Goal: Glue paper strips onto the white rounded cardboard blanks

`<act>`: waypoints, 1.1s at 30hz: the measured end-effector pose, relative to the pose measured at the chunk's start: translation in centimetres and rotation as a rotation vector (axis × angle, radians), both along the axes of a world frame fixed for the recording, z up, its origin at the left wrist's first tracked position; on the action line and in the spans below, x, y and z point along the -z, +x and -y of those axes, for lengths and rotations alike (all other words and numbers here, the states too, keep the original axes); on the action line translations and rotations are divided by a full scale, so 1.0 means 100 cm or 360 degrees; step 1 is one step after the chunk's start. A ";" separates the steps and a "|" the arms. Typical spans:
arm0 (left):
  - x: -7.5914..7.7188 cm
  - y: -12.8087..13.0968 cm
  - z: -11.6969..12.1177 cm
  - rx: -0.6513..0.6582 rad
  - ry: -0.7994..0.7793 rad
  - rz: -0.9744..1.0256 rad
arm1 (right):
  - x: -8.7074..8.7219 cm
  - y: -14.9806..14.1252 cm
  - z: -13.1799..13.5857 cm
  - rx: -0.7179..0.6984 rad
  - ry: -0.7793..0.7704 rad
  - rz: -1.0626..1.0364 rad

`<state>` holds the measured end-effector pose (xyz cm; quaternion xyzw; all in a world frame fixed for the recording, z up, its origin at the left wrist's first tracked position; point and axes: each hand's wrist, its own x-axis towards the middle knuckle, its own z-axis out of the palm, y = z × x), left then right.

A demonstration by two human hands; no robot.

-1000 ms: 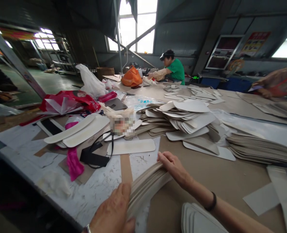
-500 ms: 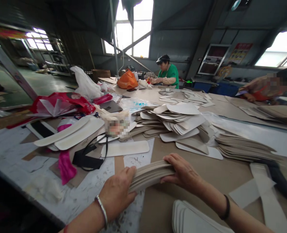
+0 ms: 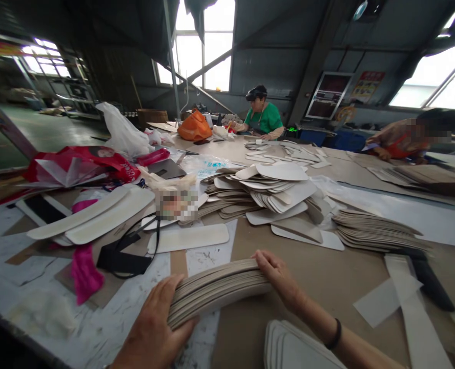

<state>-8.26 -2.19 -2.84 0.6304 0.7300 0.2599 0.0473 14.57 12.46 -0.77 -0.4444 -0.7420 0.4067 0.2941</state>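
Note:
Between my hands is a stack of long grey-beige cardboard strips (image 3: 220, 287), edges facing me, bowed upward in the middle. My left hand (image 3: 154, 318) is closed round the left end, fingers over the top and thumb below. At the right end my right hand (image 3: 275, 277) grips the stack, its fingertips partly hidden behind it. Below my right forearm lies another pile of pale rounded pieces (image 3: 296, 348). A single pale strip (image 3: 191, 237) lies flat beyond the stack.
A heap of rounded pale pieces (image 3: 273, 189) covers the table's middle, with a neat stack (image 3: 377, 230) to its right. Red bag (image 3: 77, 166), black strap (image 3: 123, 259) and pink cloth (image 3: 85, 277) lie left. Two people work across the table, one in a green shirt (image 3: 269, 119).
My hands have moved farther apart along the strips, my left hand going left and down. More of the stack shows between them. The view has shifted slightly.

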 end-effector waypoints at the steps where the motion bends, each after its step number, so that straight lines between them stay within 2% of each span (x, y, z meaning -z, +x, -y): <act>1: 0.002 0.002 -0.001 -0.0030 0.0081 -0.0033 | 0.001 -0.003 0.002 0.0009 -0.0010 -0.0006; 4: 0.001 0.007 -0.001 -0.0056 0.0205 -0.0148 | 0.006 -0.007 0.006 0.0027 -0.0003 -0.0022; 7: -0.008 0.009 0.002 -0.0048 0.0150 -0.0257 | 0.010 -0.007 0.006 0.0004 0.0056 -0.0019; 10: -0.017 0.005 0.003 -0.0111 -0.0005 -0.0443 | 0.010 -0.006 0.005 -0.0041 0.0142 0.0011; 12: -0.023 0.003 0.000 -0.0077 -0.0163 -0.0488 | 0.008 -0.006 0.005 -0.0061 0.0216 0.0047; 16: -0.033 0.007 -0.011 0.0054 -0.0471 -0.0311 | 0.008 -0.007 0.006 -0.0054 0.0381 0.0119; 21: -0.046 0.016 -0.019 -0.0036 -0.0699 -0.0221 | 0.015 -0.012 0.002 -0.0025 0.0527 0.0170; 24: -0.048 0.016 -0.017 -0.0031 -0.0650 -0.0192 | 0.005 -0.012 -0.002 -0.0032 0.0610 0.0189; 27: -0.047 0.013 -0.016 -0.0115 -0.0610 -0.0189 | -0.017 -0.008 0.003 0.0143 0.0817 0.0188; 28: -0.048 0.013 -0.016 -0.0156 -0.0585 -0.0183 | -0.023 -0.006 0.009 0.0203 0.0789 0.0198; 29: -0.049 0.013 -0.016 -0.0190 -0.0556 -0.0164 | -0.026 -0.005 0.017 0.0221 0.0660 0.0211; 30: -0.052 0.014 -0.016 -0.0219 -0.0532 -0.0134 | -0.026 -0.005 0.027 0.0148 0.0379 0.0241; 32: -0.061 0.018 -0.011 -0.0269 -0.0525 -0.0040 | -0.016 -0.010 0.046 -0.0224 -0.0356 0.0205; 33: -0.066 0.020 -0.006 -0.0317 -0.0549 -0.0003 | -0.006 -0.017 0.055 -0.0316 -0.0477 0.0153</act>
